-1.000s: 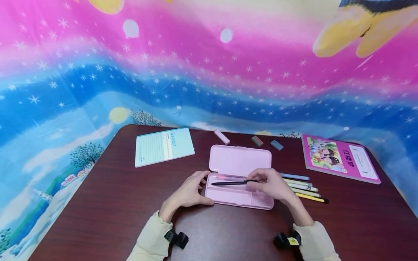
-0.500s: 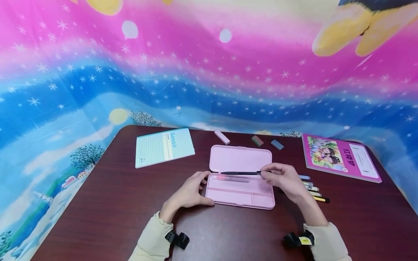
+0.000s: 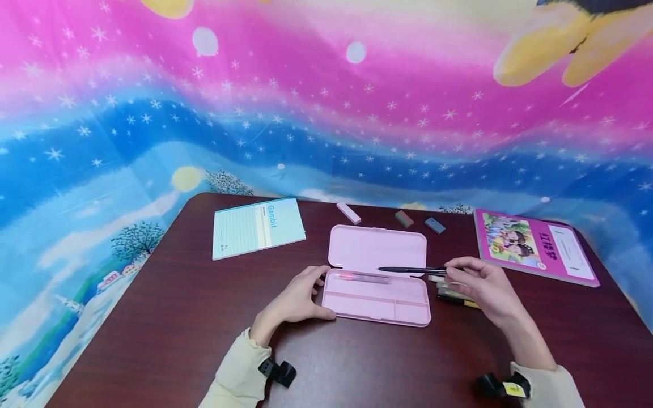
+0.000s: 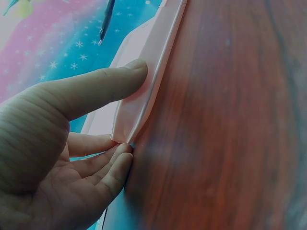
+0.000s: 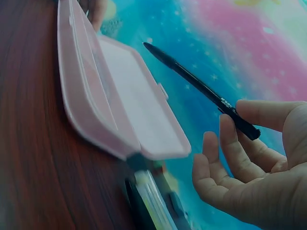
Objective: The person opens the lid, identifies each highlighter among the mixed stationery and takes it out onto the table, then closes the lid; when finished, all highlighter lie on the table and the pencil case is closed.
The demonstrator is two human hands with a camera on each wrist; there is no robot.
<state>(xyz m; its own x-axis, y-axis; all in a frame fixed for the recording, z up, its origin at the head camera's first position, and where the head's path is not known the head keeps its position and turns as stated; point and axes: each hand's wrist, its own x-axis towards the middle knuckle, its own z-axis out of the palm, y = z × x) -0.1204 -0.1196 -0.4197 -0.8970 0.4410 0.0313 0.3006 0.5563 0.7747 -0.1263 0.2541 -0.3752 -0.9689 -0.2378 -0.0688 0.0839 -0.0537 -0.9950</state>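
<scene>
A pink pencil case [image 3: 357, 309] lies with its lid raised on the dark table. My left hand [image 3: 298, 296] grips its left end, the thumb [image 4: 120, 84] along the front side and the fingers around the corner. In the right hand [image 3: 482, 286] a black pen [image 5: 192, 84] is pinched near its clip end between thumb and fingertips. That pen [image 3: 410, 270] is held above the case's right part, its tip pointing left. Inside the case's back compartment lies a clear pen with a reddish end [image 3: 364, 278].
Several pens [image 3: 454, 292] lie right of the case, partly hidden by my right hand. Behind the case are a pink eraser [image 3: 349, 213], a reddish-green eraser [image 3: 403, 219] and a blue-grey one [image 3: 435, 225]. A notebook [image 3: 257, 229] lies left, a pink book [image 3: 535, 246] right.
My right hand has lifted the black pen from over the case's back compartment and carried it to the right. The left hand has stayed at the case's left end.
</scene>
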